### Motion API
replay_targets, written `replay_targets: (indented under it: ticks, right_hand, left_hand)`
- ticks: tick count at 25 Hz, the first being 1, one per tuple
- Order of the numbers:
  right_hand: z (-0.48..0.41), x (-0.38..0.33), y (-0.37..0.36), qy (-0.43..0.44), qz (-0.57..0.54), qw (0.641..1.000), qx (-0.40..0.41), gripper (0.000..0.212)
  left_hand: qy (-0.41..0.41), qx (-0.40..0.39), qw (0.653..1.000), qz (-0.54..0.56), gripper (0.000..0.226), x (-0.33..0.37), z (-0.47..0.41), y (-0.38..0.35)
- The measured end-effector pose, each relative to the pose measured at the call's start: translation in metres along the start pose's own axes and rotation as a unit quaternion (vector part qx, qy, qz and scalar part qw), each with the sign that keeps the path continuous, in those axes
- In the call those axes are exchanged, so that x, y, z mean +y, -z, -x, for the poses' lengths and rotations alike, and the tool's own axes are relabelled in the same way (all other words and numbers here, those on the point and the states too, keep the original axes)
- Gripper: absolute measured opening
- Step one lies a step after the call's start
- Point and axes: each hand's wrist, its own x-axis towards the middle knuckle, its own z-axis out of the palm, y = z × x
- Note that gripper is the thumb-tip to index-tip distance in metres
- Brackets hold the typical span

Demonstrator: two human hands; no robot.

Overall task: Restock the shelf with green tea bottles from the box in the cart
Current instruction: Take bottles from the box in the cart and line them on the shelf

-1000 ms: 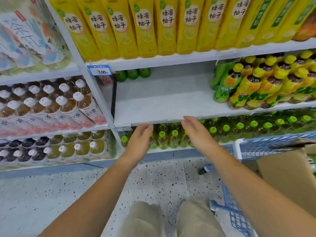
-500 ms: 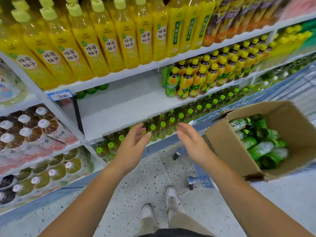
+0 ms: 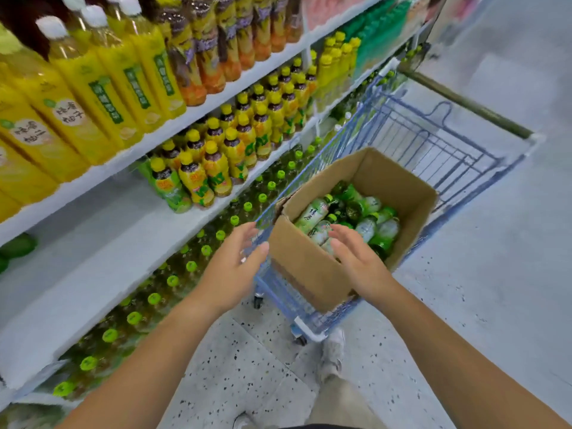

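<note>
Green tea bottles (image 3: 365, 218): loose heap, lying on their sides inside the cardboard box (image 3: 309, 274), under and just beyond the right hand's fingertips.

Shoe (image 3: 332, 351): pale, on the speckled floor (image 3: 247, 366), nearer than the right hand.

Left hand (image 3: 229, 267): fingers straight and slightly spread, palm turned toward the box, holding nothing. It is raised just left of the box's near corner.

Right hand (image 3: 356, 261): fingers extended and relaxed, empty, reaching over the box's near wall above the bottles. Contact with a bottle cannot be told.

Cart (image 3: 433, 140): blue wire basket carrying the box at its near end and stretching away beyond both hands.

Shelf (image 3: 102, 252): white board, bare stretch left of the left hand.

Green-capped bottles (image 3: 192, 266): upright rows on the level below that board, left of the left hand.

Yellow-capped bottles (image 3: 213, 171): upright block on the same board, beyond the left hand.

Tall yellow bottles (image 3: 93, 97): one level up, farthest left.
</note>
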Motion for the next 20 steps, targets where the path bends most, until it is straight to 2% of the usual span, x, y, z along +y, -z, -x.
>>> replay_targets:
  ticks: [4,8,13,17,20]
  right_hand:
    - [-0.044,0.038,0.07,-0.03,0.004,0.999,0.009,0.049]
    - [-0.094,0.073,0.129,-0.081,0.009,0.997,-0.008,0.052]
    - [-0.146,0.106,0.166,-0.125,0.028,0.992,-0.02,0.057]
    - [-0.179,0.131,0.168,-0.161,0.012,0.987,0.022,0.065]
    - [-0.201,0.148,0.161,-0.194,-0.007,0.977,0.088,0.06]
  left_hand:
    - [0.013,-0.048,0.999,-0.008,0.073,0.016,-0.076,-0.069]
    - [0.067,-0.077,0.995,0.005,0.085,0.023,-0.144,-0.134]
    - [0.126,-0.123,0.984,-0.002,0.088,0.019,-0.203,-0.184]
    - [0.134,-0.17,0.975,-0.044,0.085,-0.001,-0.251,-0.205]
    - [0.121,-0.213,0.966,-0.087,0.089,-0.014,-0.3,-0.221]
